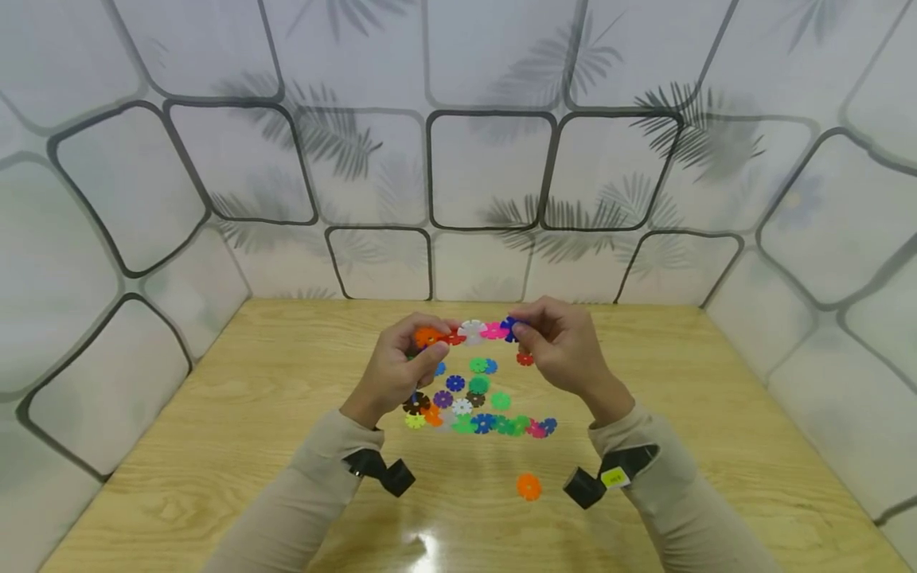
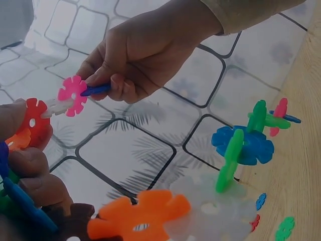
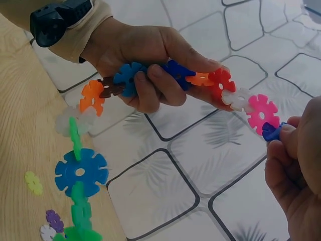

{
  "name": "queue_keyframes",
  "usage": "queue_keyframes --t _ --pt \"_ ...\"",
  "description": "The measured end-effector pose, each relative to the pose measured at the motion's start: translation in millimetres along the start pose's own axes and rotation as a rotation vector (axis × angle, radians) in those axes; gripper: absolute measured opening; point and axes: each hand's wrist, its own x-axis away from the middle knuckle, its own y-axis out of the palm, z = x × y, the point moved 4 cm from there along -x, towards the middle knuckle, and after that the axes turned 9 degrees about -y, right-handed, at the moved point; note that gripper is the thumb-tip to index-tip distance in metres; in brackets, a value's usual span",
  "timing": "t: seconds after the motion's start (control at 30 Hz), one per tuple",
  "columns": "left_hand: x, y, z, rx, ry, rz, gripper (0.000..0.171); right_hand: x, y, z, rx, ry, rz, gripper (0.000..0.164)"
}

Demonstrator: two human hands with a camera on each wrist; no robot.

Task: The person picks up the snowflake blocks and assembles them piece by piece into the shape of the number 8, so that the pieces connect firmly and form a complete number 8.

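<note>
The tabletop (image 1: 251,446) spreads across the lower part of the head view. Above it, at the centre of the frame, is the raised chain of notched plastic discs (image 1: 471,332); in the right wrist view its tail hangs down at lower left. It should weigh little: each disc looks stiff and smooth, but the string will likely bend and twist at its slotted joints, and a tug might part them. The left hand (image 1: 398,362) grips the chain in curled fingers, a sound hold since it steadies several joints. The right hand (image 1: 566,348) pinches the dark blue disc (image 3: 271,132) at the end, whose flat faces suit thumb and fingertip.
</note>
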Motion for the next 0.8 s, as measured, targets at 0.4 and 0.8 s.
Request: queue_keyframes --t 0.4,0.8 --pt "-4.9 1.0 4.7 -0.017 -0.011 0.018 0.028 6 6 6 0.047 0.019 0.021 0.017" --pt "-8.7 -10.9 3.0 0.092 0.077 0.177 0.017 -3 -19 12 0.043 0.172 0.139 0.024"
